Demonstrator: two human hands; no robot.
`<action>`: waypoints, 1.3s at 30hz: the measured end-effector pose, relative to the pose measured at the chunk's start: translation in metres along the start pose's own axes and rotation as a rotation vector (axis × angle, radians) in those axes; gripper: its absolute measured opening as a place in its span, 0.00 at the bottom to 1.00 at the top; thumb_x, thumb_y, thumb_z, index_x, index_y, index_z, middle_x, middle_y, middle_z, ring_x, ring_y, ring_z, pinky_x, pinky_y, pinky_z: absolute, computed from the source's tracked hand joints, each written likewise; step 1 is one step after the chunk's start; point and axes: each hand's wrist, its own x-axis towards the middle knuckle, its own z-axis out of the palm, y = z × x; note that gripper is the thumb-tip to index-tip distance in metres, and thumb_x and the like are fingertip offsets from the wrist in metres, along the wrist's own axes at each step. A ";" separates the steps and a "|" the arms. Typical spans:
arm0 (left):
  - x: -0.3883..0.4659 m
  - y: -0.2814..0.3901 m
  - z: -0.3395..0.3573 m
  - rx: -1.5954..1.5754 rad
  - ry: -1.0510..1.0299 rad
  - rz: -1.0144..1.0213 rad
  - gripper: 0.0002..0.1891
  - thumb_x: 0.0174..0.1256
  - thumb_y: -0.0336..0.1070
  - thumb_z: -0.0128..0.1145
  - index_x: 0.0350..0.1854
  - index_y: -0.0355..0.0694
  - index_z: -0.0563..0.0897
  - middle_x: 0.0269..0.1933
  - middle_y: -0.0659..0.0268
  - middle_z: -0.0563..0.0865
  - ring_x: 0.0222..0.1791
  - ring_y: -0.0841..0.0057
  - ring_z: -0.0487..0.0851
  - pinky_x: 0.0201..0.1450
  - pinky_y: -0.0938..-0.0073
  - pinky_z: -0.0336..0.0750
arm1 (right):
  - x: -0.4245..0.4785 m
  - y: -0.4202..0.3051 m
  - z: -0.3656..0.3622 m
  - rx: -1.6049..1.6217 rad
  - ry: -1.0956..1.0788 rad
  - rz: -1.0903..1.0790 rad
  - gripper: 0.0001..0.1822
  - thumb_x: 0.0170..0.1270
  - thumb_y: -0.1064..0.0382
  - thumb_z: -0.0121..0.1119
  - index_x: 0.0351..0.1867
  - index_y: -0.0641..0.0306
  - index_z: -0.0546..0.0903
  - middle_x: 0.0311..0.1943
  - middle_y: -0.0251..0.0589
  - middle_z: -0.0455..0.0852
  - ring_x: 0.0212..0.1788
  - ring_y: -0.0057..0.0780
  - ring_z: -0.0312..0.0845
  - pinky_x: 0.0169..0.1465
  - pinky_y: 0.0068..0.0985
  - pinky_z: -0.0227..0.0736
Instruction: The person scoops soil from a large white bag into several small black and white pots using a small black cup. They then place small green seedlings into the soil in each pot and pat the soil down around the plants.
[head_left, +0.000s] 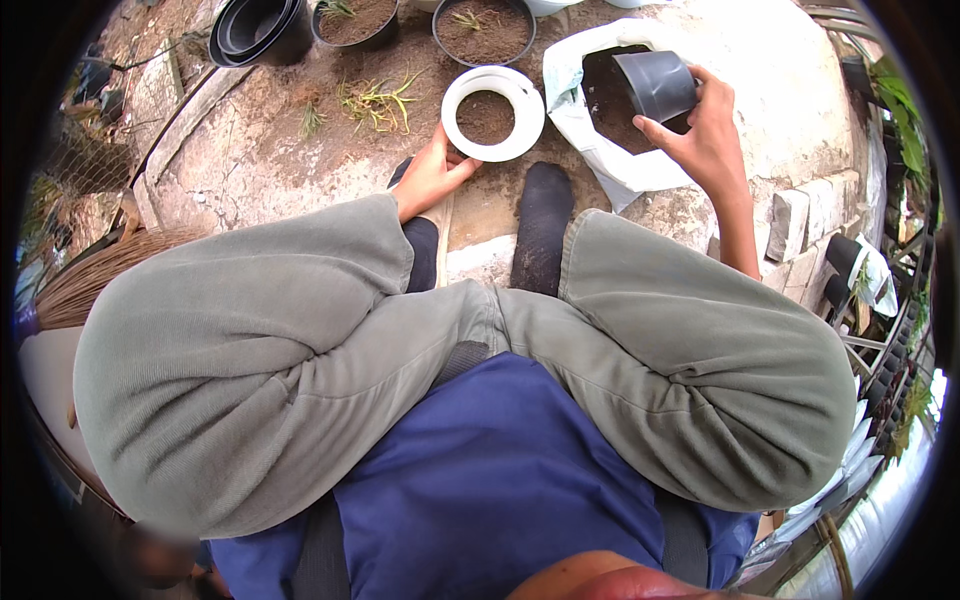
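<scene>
With its thumb and fingers, my left hand (435, 174) touches the lower left side of a white plastic pot (529, 112), which has soil (485, 118) inside. My right hand (709, 135) grips a black plastic pot (664, 85), tilted with its mouth to the left, over an open white sack (645, 176) of dark soil (604, 90). The inside of the black pot is mostly hidden. Left of the white pot, loose grassy seedlings (379, 101) lie on the ground, with a smaller sprig (311, 118) beside them.
Two black pots of soil, one (484, 34) behind the white pot and one (356, 22) to its left, hold small plants. Nested empty black pots (259, 34) stand farther left. A broom (112, 274) lies by my left knee; white bricks (789, 223) line the right. My socked feet (544, 225) are near the pots.
</scene>
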 end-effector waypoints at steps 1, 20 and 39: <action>0.000 0.001 0.000 -0.007 0.001 -0.023 0.42 0.72 0.46 0.67 0.80 0.34 0.59 0.70 0.46 0.78 0.65 0.59 0.83 0.68 0.60 0.76 | 0.003 0.007 0.001 -0.059 -0.065 -0.006 0.52 0.51 0.43 0.83 0.71 0.69 0.69 0.61 0.59 0.74 0.61 0.53 0.81 0.61 0.42 0.80; 0.004 -0.010 0.005 0.102 0.027 0.057 0.38 0.70 0.35 0.65 0.76 0.32 0.58 0.55 0.49 0.86 0.46 0.63 0.92 0.52 0.63 0.85 | -0.001 0.064 0.104 0.393 -0.304 0.435 0.52 0.57 0.35 0.73 0.70 0.79 0.73 0.64 0.65 0.77 0.60 0.47 0.83 0.64 0.37 0.79; 0.005 -0.001 0.003 0.068 0.038 0.051 0.41 0.67 0.34 0.67 0.78 0.34 0.57 0.56 0.48 0.86 0.48 0.62 0.92 0.52 0.63 0.86 | -0.019 -0.055 0.073 0.276 0.140 -0.152 0.54 0.45 0.45 0.89 0.67 0.66 0.67 0.54 0.44 0.72 0.57 0.33 0.78 0.54 0.36 0.82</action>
